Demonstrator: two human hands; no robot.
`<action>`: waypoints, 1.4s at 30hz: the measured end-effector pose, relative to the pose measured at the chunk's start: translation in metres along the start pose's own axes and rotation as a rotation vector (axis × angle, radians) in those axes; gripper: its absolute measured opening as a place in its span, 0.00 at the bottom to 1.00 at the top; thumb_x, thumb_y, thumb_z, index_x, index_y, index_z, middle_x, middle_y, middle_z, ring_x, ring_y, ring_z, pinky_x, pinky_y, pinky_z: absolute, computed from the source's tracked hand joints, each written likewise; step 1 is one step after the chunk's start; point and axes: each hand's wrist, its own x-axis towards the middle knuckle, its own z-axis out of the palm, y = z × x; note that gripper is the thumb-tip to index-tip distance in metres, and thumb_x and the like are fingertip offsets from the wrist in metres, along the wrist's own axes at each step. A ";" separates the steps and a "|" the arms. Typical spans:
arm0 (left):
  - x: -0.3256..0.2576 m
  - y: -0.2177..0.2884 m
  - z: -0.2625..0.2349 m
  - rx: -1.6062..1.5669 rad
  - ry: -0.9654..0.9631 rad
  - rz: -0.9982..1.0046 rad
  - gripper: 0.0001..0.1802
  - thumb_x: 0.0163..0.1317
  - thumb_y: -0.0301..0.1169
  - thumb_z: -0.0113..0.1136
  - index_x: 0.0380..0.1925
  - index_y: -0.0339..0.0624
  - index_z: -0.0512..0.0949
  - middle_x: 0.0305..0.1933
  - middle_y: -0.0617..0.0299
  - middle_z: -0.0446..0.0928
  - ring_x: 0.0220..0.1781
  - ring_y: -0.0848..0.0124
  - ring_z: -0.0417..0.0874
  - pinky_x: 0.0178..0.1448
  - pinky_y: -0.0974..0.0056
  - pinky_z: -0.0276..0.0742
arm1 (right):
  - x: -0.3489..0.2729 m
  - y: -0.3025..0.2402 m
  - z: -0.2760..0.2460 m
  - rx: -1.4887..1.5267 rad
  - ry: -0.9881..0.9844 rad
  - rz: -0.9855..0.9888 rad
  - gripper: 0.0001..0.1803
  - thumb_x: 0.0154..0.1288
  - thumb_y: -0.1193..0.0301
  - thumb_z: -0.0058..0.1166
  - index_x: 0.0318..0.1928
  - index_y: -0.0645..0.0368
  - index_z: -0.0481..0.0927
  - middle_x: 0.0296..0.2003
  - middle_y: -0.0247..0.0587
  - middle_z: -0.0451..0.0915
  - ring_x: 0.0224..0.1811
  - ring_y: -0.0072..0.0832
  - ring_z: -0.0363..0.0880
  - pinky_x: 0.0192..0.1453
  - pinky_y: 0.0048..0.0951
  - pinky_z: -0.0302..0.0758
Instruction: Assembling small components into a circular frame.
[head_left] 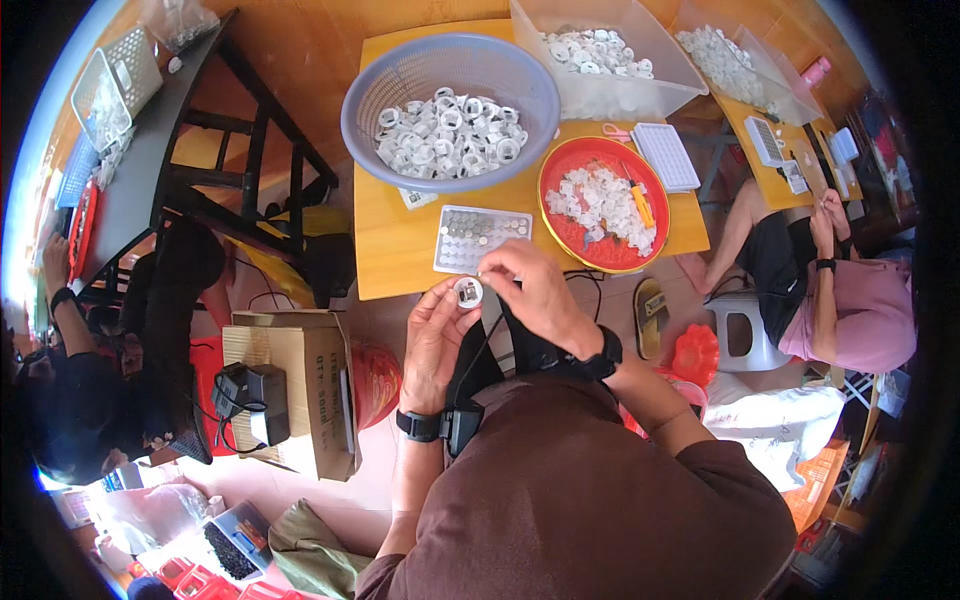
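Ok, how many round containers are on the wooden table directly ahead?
2: the perforated grey-blue basket at the back left, and the red basin at the right, beyond the right hand. Any nested underneath would be hidden.

You've got a dark-brown short-sleeved fabric shirt (600, 490), black right-wrist band (602, 355), black left-wrist strap (418, 426), boxy black module (462, 428) beside it.

Round piece (468, 293) of smooth plastic

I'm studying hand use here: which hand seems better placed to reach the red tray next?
Probably the right hand: it is nearer the red tray, while the left hand holds the round white piece.
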 end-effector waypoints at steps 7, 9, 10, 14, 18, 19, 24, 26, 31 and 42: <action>-0.001 0.000 0.007 0.013 -0.026 0.015 0.13 0.64 0.28 0.50 0.47 0.35 0.72 0.44 0.57 0.77 0.44 0.71 0.79 0.49 0.66 0.78 | -0.011 -0.012 0.007 -0.097 0.141 -0.225 0.06 0.51 0.81 0.54 0.31 0.61 0.74 0.27 0.40 0.72 0.32 0.39 0.70 0.36 0.34 0.70; -0.001 -0.001 0.008 0.023 -0.026 0.018 0.13 0.64 0.28 0.51 0.47 0.35 0.72 0.44 0.58 0.77 0.44 0.71 0.79 0.49 0.66 0.78 | -0.013 -0.012 0.008 -0.140 0.140 -0.262 0.06 0.50 0.81 0.55 0.31 0.61 0.75 0.26 0.39 0.71 0.31 0.37 0.70 0.35 0.33 0.70; -0.001 -0.001 0.010 0.031 -0.014 0.033 0.13 0.64 0.27 0.51 0.47 0.34 0.72 0.43 0.57 0.77 0.43 0.71 0.79 0.49 0.66 0.79 | -0.014 -0.012 0.008 -0.140 0.141 -0.260 0.06 0.50 0.81 0.55 0.31 0.61 0.75 0.26 0.39 0.71 0.31 0.37 0.70 0.35 0.33 0.70; -0.001 0.000 0.015 0.050 0.018 0.046 0.12 0.63 0.25 0.51 0.45 0.34 0.73 0.42 0.57 0.77 0.41 0.72 0.80 0.47 0.66 0.80 | -0.016 -0.007 0.008 -0.140 0.135 -0.261 0.05 0.50 0.81 0.55 0.30 0.61 0.75 0.26 0.39 0.71 0.31 0.36 0.69 0.35 0.33 0.70; 0.000 -0.001 0.017 0.077 0.047 0.048 0.11 0.63 0.25 0.51 0.45 0.33 0.74 0.42 0.56 0.77 0.40 0.71 0.80 0.46 0.67 0.81 | -0.017 -0.007 0.006 -0.156 0.109 -0.252 0.05 0.50 0.80 0.54 0.30 0.61 0.75 0.26 0.39 0.70 0.31 0.37 0.68 0.34 0.33 0.70; 0.000 -0.001 0.018 0.092 0.045 0.047 0.11 0.62 0.25 0.52 0.45 0.34 0.74 0.42 0.56 0.77 0.40 0.71 0.80 0.45 0.67 0.81 | -0.017 -0.007 0.006 -0.157 0.110 -0.250 0.05 0.50 0.80 0.54 0.30 0.61 0.75 0.26 0.39 0.70 0.31 0.37 0.68 0.34 0.33 0.70; -0.001 -0.002 0.016 0.124 0.019 0.036 0.11 0.62 0.25 0.52 0.44 0.34 0.74 0.42 0.56 0.77 0.40 0.70 0.81 0.45 0.67 0.81 | -0.015 0.004 0.000 -0.004 0.013 -0.172 0.04 0.51 0.80 0.56 0.29 0.62 0.76 0.25 0.39 0.70 0.29 0.33 0.71 0.33 0.29 0.70; -0.001 -0.001 0.019 0.140 0.028 0.054 0.11 0.63 0.25 0.52 0.44 0.34 0.74 0.43 0.56 0.77 0.40 0.70 0.81 0.45 0.67 0.81 | -0.012 0.002 -0.005 0.190 -0.028 -0.010 0.04 0.51 0.81 0.56 0.29 0.62 0.76 0.25 0.38 0.71 0.28 0.29 0.73 0.33 0.27 0.70; 0.002 0.007 0.027 0.136 -0.020 0.071 0.12 0.62 0.25 0.53 0.45 0.33 0.75 0.43 0.56 0.77 0.41 0.72 0.80 0.46 0.68 0.81 | -0.007 0.002 -0.007 0.525 -0.040 0.171 0.04 0.52 0.82 0.56 0.29 0.63 0.76 0.25 0.36 0.72 0.27 0.20 0.74 0.32 0.22 0.71; 0.007 0.001 0.034 0.183 -0.018 0.062 0.11 0.63 0.25 0.52 0.45 0.35 0.75 0.43 0.56 0.77 0.41 0.71 0.81 0.45 0.67 0.82 | -0.005 0.003 -0.021 0.316 -0.077 0.059 0.02 0.53 0.80 0.55 0.28 0.64 0.75 0.27 0.36 0.70 0.29 0.26 0.73 0.34 0.25 0.70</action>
